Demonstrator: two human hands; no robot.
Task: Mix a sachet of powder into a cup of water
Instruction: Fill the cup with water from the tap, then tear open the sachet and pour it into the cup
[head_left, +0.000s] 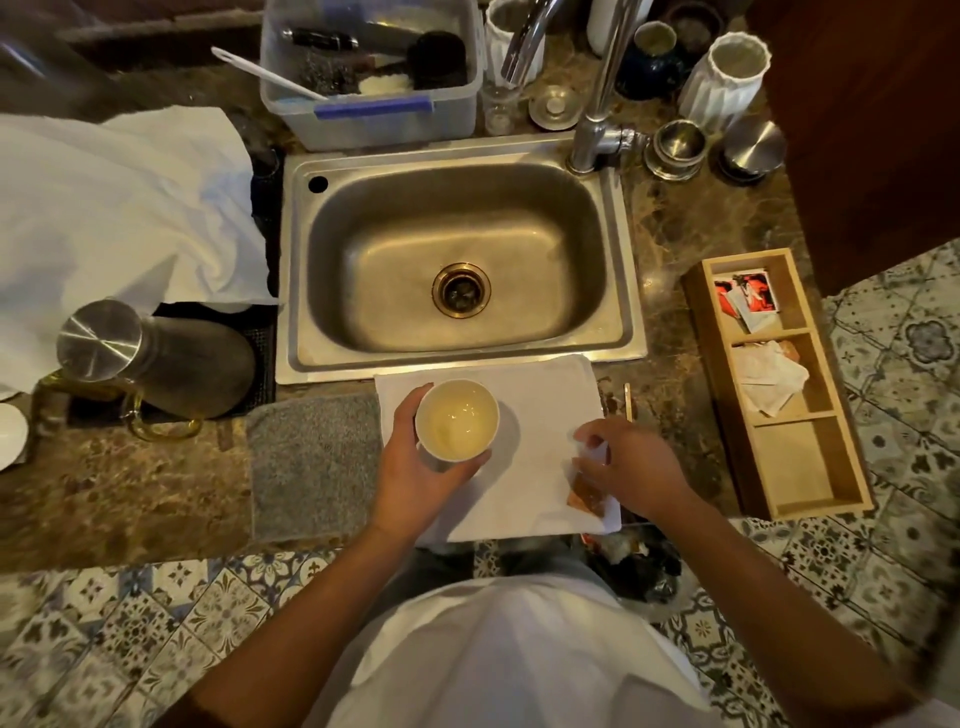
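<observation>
The left hand (415, 462) wraps round the white cup (457, 420), thumb on the near rim side and fingers curled about the far wall, steadying it on the white cloth (540, 395) that lies on the tabletop (156, 499) just in front of the sink (460, 260). The cup holds a pale, yellowish liquid. At about three o'clock from the cup, well within reach, the right hand (628, 462) comes down over the sachet (589, 493), its fingers bent and closing on the packet's upper white end; whether they have fully pinched it or only touch it is hard to tell. The sachet lies flat on the cloth with its long axis running roughly from eleven to five o'clock, orange-brown end toward the person. The right hand is plainly the nearer one to it, and the cup sits at nine o'clock from that hand, so the coming move likely turns on lifting the sachet leftward over the cup's mouth. A wooden stick (629, 402) lies at twelve o'clock from the right hand, and a wooden tray (852, 467) holding more packets stands farther off at two o'clock.
</observation>
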